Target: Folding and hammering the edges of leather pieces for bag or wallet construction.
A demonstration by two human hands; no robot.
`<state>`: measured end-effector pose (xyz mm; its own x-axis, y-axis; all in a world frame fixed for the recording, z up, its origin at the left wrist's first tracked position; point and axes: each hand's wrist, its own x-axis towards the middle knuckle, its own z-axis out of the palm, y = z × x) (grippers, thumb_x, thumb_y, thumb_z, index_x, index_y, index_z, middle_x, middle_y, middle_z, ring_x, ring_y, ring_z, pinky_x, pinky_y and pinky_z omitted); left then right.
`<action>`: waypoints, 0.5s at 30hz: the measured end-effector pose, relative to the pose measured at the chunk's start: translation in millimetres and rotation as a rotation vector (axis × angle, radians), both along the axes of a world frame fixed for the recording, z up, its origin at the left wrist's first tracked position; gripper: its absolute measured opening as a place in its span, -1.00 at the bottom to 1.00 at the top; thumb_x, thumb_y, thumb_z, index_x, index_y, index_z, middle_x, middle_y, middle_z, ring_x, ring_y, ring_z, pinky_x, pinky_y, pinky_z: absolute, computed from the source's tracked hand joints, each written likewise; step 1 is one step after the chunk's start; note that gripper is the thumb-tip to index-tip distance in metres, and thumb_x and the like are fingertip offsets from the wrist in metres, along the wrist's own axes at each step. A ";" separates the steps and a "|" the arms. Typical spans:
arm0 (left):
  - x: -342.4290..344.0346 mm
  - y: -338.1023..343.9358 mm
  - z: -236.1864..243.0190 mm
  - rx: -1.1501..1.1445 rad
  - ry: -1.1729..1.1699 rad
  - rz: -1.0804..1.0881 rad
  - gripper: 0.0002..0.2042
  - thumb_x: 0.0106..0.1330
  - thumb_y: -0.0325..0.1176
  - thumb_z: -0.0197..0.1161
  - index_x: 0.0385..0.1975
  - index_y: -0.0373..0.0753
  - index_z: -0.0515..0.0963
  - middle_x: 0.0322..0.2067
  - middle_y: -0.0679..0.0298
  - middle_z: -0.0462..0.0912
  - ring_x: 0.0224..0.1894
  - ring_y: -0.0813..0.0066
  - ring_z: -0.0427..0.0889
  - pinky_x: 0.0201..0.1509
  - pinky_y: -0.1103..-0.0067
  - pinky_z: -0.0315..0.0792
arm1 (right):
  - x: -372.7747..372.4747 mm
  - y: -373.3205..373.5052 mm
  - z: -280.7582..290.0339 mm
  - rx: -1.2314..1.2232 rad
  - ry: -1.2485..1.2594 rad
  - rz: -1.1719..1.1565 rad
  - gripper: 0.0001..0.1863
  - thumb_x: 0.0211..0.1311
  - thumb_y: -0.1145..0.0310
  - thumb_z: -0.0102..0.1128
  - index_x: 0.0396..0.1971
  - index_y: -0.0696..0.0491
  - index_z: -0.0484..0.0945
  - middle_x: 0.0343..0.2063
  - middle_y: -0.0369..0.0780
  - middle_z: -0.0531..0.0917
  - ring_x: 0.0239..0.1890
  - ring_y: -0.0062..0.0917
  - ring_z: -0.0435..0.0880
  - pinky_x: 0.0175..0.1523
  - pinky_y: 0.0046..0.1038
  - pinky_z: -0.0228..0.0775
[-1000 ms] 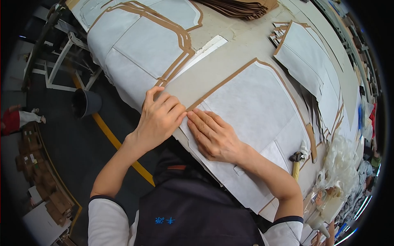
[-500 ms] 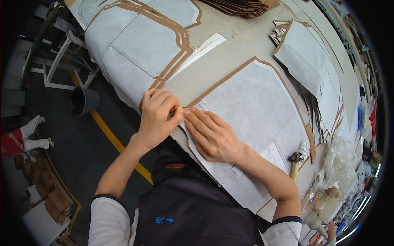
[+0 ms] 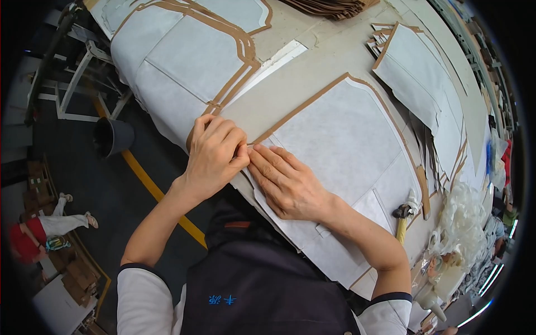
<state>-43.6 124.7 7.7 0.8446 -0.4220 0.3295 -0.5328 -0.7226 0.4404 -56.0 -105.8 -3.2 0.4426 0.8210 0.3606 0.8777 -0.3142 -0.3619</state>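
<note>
Right at the near edge of the tabletop [image 3: 312, 67], the corner of the white fabric panel [image 3: 346, 139] is pinched between the curled fingers [image 3: 237, 149] of the left hand [image 3: 215, 159], so that corner sits under those fingertips. The right hand [image 3: 287, 184] is laid flat on the panel just beside it, fingers spread, nothing gripped. The panel's long axis runs up and to the right, away from both hands, along its brown cardboard template strip [image 3: 301, 109]. A hammer [image 3: 403, 215] is parked further right, untouched.
</note>
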 end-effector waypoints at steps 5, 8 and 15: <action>-3.1 -3.2 -8.7 -0.041 -0.065 0.060 -0.89 0.21 -0.47 0.34 -0.40 -0.21 0.51 -0.40 0.25 0.50 -0.24 0.23 0.51 0.11 0.28 0.30 | 0.1 -0.8 -2.4 -0.008 -0.005 0.009 -0.34 0.08 0.37 0.32 0.19 0.43 0.55 0.32 0.16 0.51 0.47 -0.02 0.42 0.48 -0.04 0.32; 0.2 -2.6 -8.3 -0.061 -0.069 0.047 -0.87 0.15 -0.49 0.34 -0.41 -0.22 0.50 -0.45 0.29 0.44 -0.32 0.28 0.47 0.08 0.30 0.31 | -0.2 -1.1 -1.3 -0.008 0.006 0.004 -0.33 0.08 0.38 0.32 0.20 0.43 0.54 0.33 0.16 0.50 0.47 -0.01 0.41 0.49 -0.03 0.31; 5.0 0.6 -6.8 -0.036 -0.061 0.023 -0.87 0.16 -0.50 0.35 -0.43 -0.22 0.49 -0.46 0.29 0.44 -0.33 0.28 0.46 0.08 0.31 0.31 | 0.8 -3.4 1.7 -0.016 0.027 0.000 -0.29 0.09 0.35 0.32 0.24 0.43 0.51 0.35 0.16 0.48 0.48 -0.01 0.40 0.50 -0.04 0.30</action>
<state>-38.6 125.3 0.9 0.8320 -0.3892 0.3954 -0.5426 -0.7194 0.4336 -55.3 -109.2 -1.6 0.4519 0.8266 0.3353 0.8678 -0.3203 -0.3799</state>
